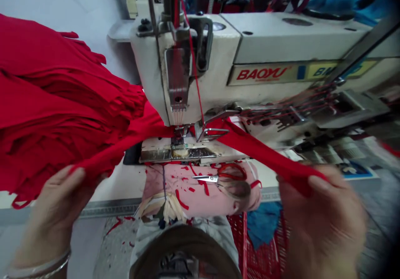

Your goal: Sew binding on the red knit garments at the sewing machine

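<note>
A strip of red fabric (262, 147) runs through a white sewing machine (200, 62), passing under its presser foot (180, 132). To the left of the machine, my left hand (59, 199) pinches the fabric between thumb and fingers. My right hand (321, 216) grips the strip's other end on the right side, thumb on top. Between the two hands the fabric looks stretched fairly taut. Red thread (195, 70) comes down the machine head to the needle area. What lies beneath the foot is mostly hidden.
A large heap of red fabric pieces (62, 104) lies left of the machine. Scissors with red handles (212, 179) rest on a pink cloth pad (187, 204) strewn with red scraps. Below the table edge stands a red plastic basket (240, 245) with blue cloth (264, 222).
</note>
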A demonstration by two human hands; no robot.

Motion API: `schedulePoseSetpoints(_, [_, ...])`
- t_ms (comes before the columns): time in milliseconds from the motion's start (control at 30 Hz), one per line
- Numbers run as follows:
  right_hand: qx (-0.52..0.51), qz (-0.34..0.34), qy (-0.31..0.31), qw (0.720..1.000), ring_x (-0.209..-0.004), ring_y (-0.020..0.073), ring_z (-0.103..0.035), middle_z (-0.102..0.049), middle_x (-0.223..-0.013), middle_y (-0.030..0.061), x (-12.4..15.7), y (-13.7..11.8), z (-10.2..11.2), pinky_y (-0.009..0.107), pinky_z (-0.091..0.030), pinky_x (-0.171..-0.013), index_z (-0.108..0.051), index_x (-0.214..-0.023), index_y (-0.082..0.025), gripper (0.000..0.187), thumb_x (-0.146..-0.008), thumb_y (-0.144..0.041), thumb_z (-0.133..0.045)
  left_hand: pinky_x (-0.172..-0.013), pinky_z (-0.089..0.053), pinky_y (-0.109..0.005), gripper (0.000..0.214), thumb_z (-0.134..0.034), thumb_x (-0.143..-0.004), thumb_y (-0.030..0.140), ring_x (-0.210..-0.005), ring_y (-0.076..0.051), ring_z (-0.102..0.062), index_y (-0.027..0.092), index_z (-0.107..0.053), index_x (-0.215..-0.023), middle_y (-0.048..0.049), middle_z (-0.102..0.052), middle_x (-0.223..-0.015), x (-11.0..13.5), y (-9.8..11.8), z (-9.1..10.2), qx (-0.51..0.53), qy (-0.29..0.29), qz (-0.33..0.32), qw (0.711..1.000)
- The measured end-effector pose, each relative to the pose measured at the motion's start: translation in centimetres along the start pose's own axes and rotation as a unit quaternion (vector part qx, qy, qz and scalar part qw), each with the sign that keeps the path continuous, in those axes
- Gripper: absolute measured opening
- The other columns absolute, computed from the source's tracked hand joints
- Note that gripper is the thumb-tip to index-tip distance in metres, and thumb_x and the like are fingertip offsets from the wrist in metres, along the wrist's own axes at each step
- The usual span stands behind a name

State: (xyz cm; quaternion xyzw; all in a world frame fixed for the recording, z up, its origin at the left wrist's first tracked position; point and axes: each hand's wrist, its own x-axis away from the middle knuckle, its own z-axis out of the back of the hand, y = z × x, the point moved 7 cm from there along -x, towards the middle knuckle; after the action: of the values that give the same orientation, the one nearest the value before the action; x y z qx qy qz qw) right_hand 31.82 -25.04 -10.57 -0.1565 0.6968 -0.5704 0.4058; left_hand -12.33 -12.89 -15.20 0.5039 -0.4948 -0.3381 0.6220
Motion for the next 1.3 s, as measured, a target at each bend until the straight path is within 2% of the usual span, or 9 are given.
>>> schedulePoseSetpoints(67, [0.108, 0.181, 0.047, 0.976, -0.080, 0.0196, -0.061, -0.062, -0.083, 0.0038, 0.5, -3.6, -2.5, 0.041, -0.052, -0.076, -0.065, -0.087, -0.025, 0.013, -0.079, -0.019, -0.072, -0.058, -0.049, -0.016, 0.019, -0.070, -0.082, 0.052, -0.081, -0.009, -0.062, 0.040, -0.071, -0.097, 0.0162, -0.073, -0.091, 0.6, 2.6, 0.1, 0.082, 0.037, -0.075, 0.993])
schedulePoseSetpoints(167, [0.239, 0.428, -0.211, 0.846, -0.091, 0.0196, -0.060, -0.068, -0.095, 0.0075, 4.1, -4.6, -13.0, 0.036, -0.052, -0.078, -0.066, -0.098, -0.019, 0.013, -0.090, -0.013, -0.057, -0.044, -0.035, -0.015, 0.038, -0.052, -0.087, 0.069, -0.085, -0.009, -0.061, 0.050, -0.060, -0.119, 0.0167, -0.070, -0.102, 1.9, 5.9, -4.1, 0.098, -0.021, -0.179, 0.979])
schedulePoseSetpoints(267, [0.281, 0.498, -0.319, 0.756, -0.094, 0.0200, -0.058, -0.069, -0.100, 0.0125, 6.2, -2.0, -17.8, 0.035, -0.050, -0.077, -0.069, -0.099, -0.011, 0.021, -0.094, -0.010, -0.049, -0.049, -0.041, -0.020, 0.045, -0.054, -0.087, 0.067, -0.076, -0.013, -0.062, 0.034, -0.068, -0.114, 0.0030, -0.071, -0.091, 3.6, 7.4, -10.9, -0.011, -0.181, -0.311, 0.933])
schedulePoseSetpoints(367, [0.332, 0.470, -0.319, 0.753, -0.103, 0.0239, -0.056, -0.068, -0.111, 0.0161, 4.8, -0.1, -16.7, 0.040, -0.049, -0.084, -0.069, -0.107, -0.008, 0.023, -0.093, -0.013, -0.051, -0.071, -0.052, -0.027, 0.027, -0.055, -0.095, 0.039, -0.084, -0.015, -0.065, 0.020, -0.073, -0.100, -0.0060, -0.071, -0.094, 5.7, 5.9, -15.7, -0.258, -0.272, -0.498, 0.782])
schedulePoseSetpoints(467, [0.406, 0.443, -0.304, 0.739, -0.105, 0.0280, -0.054, -0.065, -0.119, 0.0178, 3.4, 0.2, -14.5, 0.046, -0.048, -0.085, -0.066, -0.118, -0.009, 0.030, -0.092, -0.019, -0.056, -0.077, -0.051, -0.027, 0.027, -0.044, -0.099, 0.022, -0.092, -0.017, -0.062, 0.016, -0.069, -0.108, -0.0082, -0.068, -0.105, 6.8, 3.4, -17.0, -0.458, -0.224, -0.602, 0.614])
schedulePoseSetpoints(600, [0.431, 0.458, -0.294, 0.720, -0.104, 0.0292, -0.056, -0.066, -0.117, 0.0172, 3.9, -0.3, -14.4, 0.044, -0.048, -0.081, -0.066, -0.121, -0.011, 0.032, -0.091, -0.018, -0.058, -0.078, -0.051, -0.031, 0.031, -0.044, -0.095, 0.011, -0.097, -0.022, -0.057, 0.010, -0.061, -0.122, -0.0124, -0.063, -0.114, 8.1, 1.9, -16.7, -0.563, -0.170, -0.623, 0.515])
schedulePoseSetpoints(867, [0.259, 0.298, -0.231, 0.889, -0.099, 0.0211, -0.061, -0.070, -0.107, 0.0101, 2.9, -0.1, -14.4, 0.041, -0.052, -0.091, -0.066, -0.114, -0.016, 0.027, -0.093, -0.014, -0.049, -0.079, -0.051, -0.037, 0.039, -0.047, -0.092, 0.010, -0.098, -0.025, -0.057, 0.012, -0.056, -0.130, -0.0150, -0.061, -0.115, 8.8, 1.8, -17.1, -0.595, -0.142, -0.596, 0.520])
schedulePoseSetpoints(1033, [0.381, 0.399, -0.257, 0.793, -0.105, 0.0276, -0.052, -0.068, -0.120, 0.0117, 5.1, -0.6, -15.7, 0.043, -0.047, -0.084, -0.068, -0.115, -0.011, 0.028, -0.091, -0.018, -0.055, -0.082, -0.051, -0.036, 0.033, -0.044, -0.093, 0.009, -0.106, -0.025, -0.057, 0.005, -0.058, -0.123, -0.0164, -0.061, -0.124, 9.1, 1.4, -17.4, -0.578, -0.164, -0.602, 0.526])
schedulePoseSetpoints(1300, [0.426, 0.404, -0.267, 0.764, -0.100, 0.0268, -0.051, -0.068, -0.118, 0.0122, 5.2, -0.9, -15.8, 0.041, -0.043, -0.081, -0.067, -0.116, -0.007, 0.030, -0.091, -0.019, -0.056, -0.082, -0.049, -0.036, 0.040, -0.043, -0.094, 0.010, -0.111, -0.026, -0.056, 0.006, -0.053, -0.132, -0.0151, -0.060, -0.129, 8.9, 1.2, -16.9, -0.566, -0.178, -0.606, 0.530])
